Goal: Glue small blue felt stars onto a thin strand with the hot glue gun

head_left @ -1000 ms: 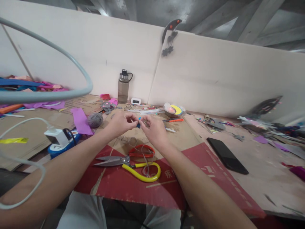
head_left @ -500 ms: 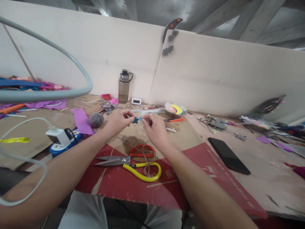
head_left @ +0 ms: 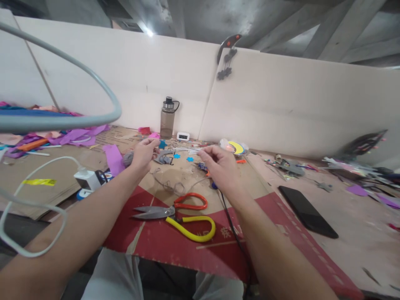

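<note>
My left hand (head_left: pixel 146 153) is pinched closed at the left, with a small blue star (head_left: pixel 162 144) hanging right at its fingertips on a thin grey yarn. My right hand (head_left: pixel 220 164) is also closed in a pinch, thumb against forefinger, on the yarn, which looks stretched between the hands. Loose loops of the grey yarn (head_left: pixel 178 188) lie on the cardboard below. Two blue flower shapes (head_left: pixel 190 159) and a grey crescent (head_left: pixel 164 157) sit between and beyond the hands. Nearer me lie large scissors (head_left: pixel 156 212) with one red and one yellow handle.
A water bottle (head_left: pixel 167 121) and small digital clock (head_left: pixel 183 136) stand by the white partition. A phone (head_left: pixel 308 211) lies at the right. A white charger plug (head_left: pixel 87 180) and cable are at the left. A black cord (head_left: pixel 229 221) runs beneath my right wrist.
My hands have moved apart, left hand leftward and up with the star, right hand to the right. The flower shapes and crescent between them now show. Yarn has slid off the scissors.
</note>
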{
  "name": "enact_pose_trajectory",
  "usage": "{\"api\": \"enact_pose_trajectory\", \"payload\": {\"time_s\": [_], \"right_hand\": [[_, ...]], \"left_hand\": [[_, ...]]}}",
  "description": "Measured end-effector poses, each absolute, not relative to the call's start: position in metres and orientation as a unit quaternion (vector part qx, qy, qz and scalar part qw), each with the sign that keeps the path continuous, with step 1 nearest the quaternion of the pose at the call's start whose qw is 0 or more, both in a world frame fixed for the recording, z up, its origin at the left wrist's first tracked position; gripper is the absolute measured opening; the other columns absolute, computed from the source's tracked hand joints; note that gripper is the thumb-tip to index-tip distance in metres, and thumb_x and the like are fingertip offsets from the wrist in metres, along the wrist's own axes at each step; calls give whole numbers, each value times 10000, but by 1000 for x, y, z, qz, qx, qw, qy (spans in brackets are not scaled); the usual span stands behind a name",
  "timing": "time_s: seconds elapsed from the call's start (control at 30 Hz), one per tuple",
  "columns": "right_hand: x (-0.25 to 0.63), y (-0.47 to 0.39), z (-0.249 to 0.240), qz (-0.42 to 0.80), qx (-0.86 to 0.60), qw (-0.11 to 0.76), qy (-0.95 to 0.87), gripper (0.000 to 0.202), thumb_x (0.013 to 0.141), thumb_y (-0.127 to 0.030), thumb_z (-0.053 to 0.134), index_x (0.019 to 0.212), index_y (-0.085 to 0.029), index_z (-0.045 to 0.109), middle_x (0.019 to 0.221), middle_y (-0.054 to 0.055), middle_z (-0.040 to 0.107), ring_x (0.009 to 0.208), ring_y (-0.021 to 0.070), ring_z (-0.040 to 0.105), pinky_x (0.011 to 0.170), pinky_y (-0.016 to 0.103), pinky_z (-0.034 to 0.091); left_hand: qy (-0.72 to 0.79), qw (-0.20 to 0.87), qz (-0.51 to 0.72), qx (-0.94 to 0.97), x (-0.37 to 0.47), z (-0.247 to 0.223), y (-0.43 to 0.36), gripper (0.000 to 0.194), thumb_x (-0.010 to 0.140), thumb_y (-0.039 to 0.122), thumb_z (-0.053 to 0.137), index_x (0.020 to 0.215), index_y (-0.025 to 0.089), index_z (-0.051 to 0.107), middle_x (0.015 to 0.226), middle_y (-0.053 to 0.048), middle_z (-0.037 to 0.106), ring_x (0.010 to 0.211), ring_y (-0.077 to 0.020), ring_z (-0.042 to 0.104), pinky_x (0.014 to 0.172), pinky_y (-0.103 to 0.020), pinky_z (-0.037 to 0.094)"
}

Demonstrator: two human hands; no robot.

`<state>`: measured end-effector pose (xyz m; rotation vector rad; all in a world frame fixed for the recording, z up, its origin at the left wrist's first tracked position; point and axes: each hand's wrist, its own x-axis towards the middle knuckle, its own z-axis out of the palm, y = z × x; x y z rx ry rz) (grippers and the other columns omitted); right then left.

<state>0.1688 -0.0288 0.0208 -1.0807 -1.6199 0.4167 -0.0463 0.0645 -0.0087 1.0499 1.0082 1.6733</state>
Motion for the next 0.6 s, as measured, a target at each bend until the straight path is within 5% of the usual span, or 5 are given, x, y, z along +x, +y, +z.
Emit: {"api": "enact_pose_trajectory", "payload": {"time_s": [0.17,0.3,0.37,0.5,0.6], "right_hand": [[179,-45,36,233,-411,557,-683,234,858,-401,548,822,-202,666,676,-6,589,599,121,490,574,255,396],[176,-58,29,274,-321,329,-845,220,884,-361,545,848,-256,735,925,21,690,884,168,609,821,316,468],[183,-55,22,263,-325,283,-863,213,878,-372,559,859,-261,739,995,26,695,969,181,609,892,335,454],[217,-26,-2,255,-530,414,-694,404,916,-478,398,816,-207,681,772,48,685,692,179,627,627,307,485],[235,-7,-28,169,-651,341,-657,356,855,-486,500,695,-197,633,685,70,660,648,205,612,595,317,455]], "left_hand": [[392,467,696,379,-51,-6,66,199,606,234,725,662,171,545,542,49,510,463,-45,484,384,-163,227],[351,487,712,364,-51,-2,67,218,597,234,739,715,182,563,586,53,530,475,-40,477,388,-162,250],[325,503,711,367,-51,-1,67,223,592,217,741,726,184,565,586,51,520,476,-43,464,385,-162,250],[298,521,698,391,-48,0,64,208,618,220,736,753,180,583,625,39,532,491,-45,462,384,-153,271],[284,530,691,401,-44,1,59,230,603,224,757,754,174,591,606,53,517,484,-40,456,379,-146,274]]}}
